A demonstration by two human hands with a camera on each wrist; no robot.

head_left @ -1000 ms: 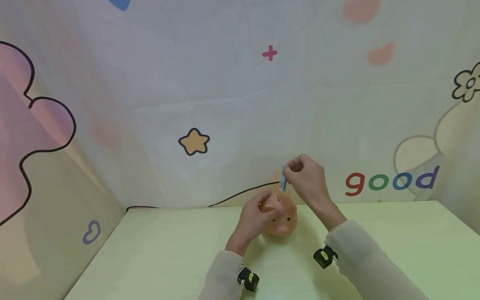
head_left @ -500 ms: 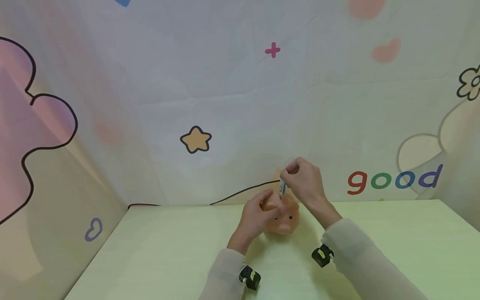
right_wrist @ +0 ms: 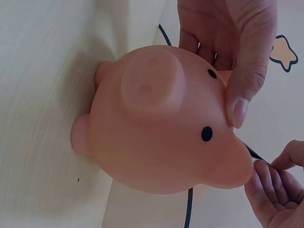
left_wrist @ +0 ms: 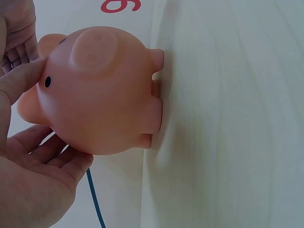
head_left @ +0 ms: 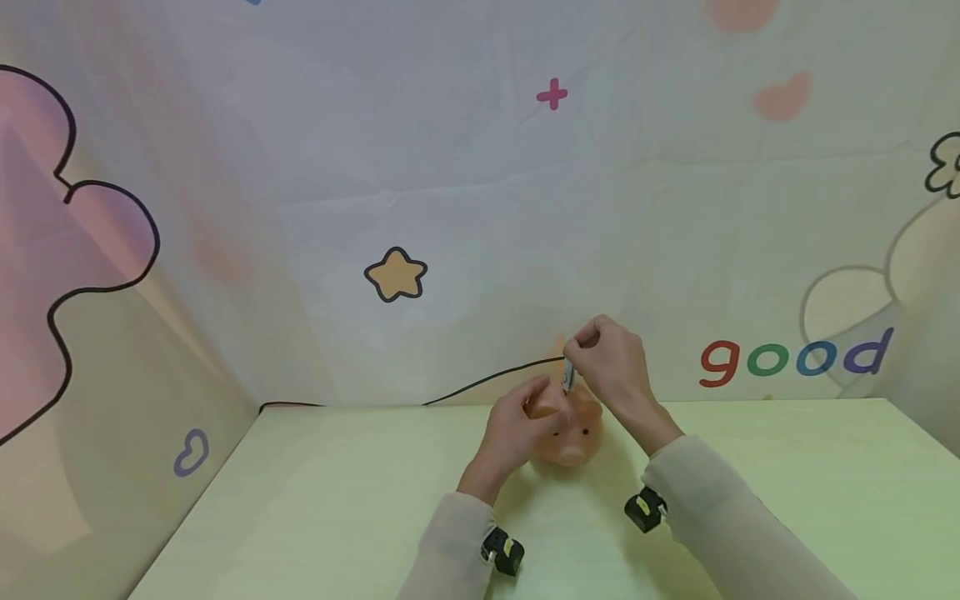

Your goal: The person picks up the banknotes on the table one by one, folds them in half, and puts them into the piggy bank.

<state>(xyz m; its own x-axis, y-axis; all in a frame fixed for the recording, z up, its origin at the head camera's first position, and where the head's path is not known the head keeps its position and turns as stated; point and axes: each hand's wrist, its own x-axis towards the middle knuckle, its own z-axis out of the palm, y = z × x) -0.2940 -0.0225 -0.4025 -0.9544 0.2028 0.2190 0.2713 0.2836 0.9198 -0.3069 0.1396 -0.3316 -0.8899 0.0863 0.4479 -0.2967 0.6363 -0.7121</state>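
Note:
A pink-orange piggy bank (head_left: 572,450) stands upright on the table, its snout toward me. My left hand (head_left: 512,435) holds its left side and top, the thumb by one eye and the fingers along the far side in the left wrist view. Above the pig's back, my right hand (head_left: 617,360) pinches a narrow, pale blue-white slip (head_left: 568,375) that looks like a folded banknote. Its lower end is at the slot on top; whether it is inside cannot be told. In the right wrist view only a thin dark edge of the slip (right_wrist: 256,154) shows behind the ear.
The pale yellow-green table (head_left: 360,500) spreads out to both sides of the pig. A printed cloth backdrop (head_left: 465,250) rises close behind it, with side walls left and right. Small black cameras (head_left: 504,552) are strapped to both wrists.
My right hand has come down slightly, bringing the slip from above the pig to its slot. The left hand keeps its hold. The head view has shifted a little.

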